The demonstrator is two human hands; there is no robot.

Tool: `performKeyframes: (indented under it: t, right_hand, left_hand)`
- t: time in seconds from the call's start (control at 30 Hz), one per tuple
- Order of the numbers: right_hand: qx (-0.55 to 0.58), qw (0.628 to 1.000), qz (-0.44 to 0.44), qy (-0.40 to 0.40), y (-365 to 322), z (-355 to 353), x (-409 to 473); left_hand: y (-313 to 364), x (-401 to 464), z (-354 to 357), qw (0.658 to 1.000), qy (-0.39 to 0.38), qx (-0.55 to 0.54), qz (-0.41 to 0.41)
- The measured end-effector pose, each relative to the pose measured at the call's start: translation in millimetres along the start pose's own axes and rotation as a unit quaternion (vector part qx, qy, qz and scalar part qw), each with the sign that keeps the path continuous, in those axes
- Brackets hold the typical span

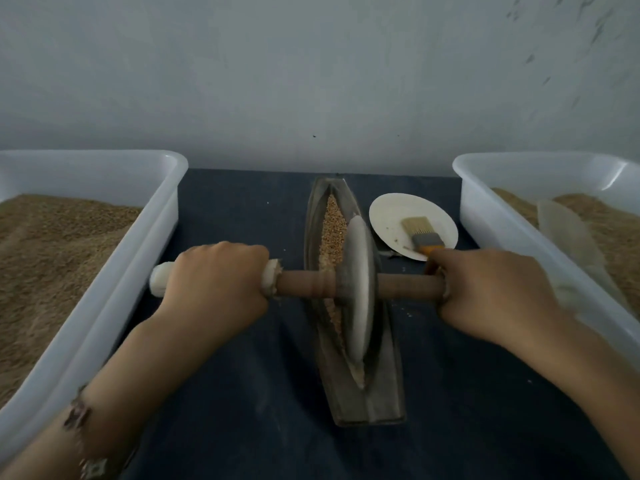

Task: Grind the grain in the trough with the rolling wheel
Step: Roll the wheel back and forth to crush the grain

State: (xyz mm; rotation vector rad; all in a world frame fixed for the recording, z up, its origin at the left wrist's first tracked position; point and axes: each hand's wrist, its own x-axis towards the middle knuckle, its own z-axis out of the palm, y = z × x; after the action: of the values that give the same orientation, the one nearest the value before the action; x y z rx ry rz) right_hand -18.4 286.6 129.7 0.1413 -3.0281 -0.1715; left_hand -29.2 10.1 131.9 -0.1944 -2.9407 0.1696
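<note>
While the left hand [214,275] curls round one wrapped end of the wooden axle [408,287], the right hand [491,289] grips the other end, the two well apart. Between them the rolling wheel [358,289] stands upright in the boat-shaped trough [384,382], with grain [333,223] lying along the groove on its left and far side. Just right of the trough's far end a brush [422,233] rests on a white plate [391,213]. White tubs [138,244] of grain flank the dark cloth [242,393].
</note>
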Motion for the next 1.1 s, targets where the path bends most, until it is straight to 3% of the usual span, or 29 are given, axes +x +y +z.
performKeyframes:
  t: [0.2,0.4,0.57,0.77,0.93,1.03,1.1]
  right_hand:
    - [-0.013,0.998,0.006,0.067,-3.9,16.7,71.5]
    - [-0.024,0.991,0.007,0.13,-5.1,26.6,107.3]
    - [-0.025,0.984,-0.035,0.171,-2.0,23.5,85.3]
    - [-0.003,0.983,-0.122,0.135,-12.2,2.4,17.0]
    - [0.037,0.964,-0.158,0.211,-15.7,-13.5,-31.6]
    - [0.032,0.966,-0.155,0.202,-14.4,-14.7,-32.1]
    - [0.03,0.975,-0.137,0.171,-15.5,-6.4,-20.0]
  left_hand:
    - [-0.9,53.9,33.5,0.994,0.109,-0.013,-0.009]
    - [-1.7,80.2,39.9,0.994,0.108,-0.019,-0.026]
    - [-3.4,58.2,40.2,0.993,0.116,-0.015,-0.015]
    - [7.8,4.7,8.1,0.998,0.044,-0.022,0.036]
    - [18.1,-41.5,-22.1,0.982,0.111,-0.071,0.133]
    - [15.3,-41.4,-22.5,0.988,0.075,-0.052,0.125]
    - [17.3,-28.6,-1.3,0.989,0.104,-0.034,0.099]
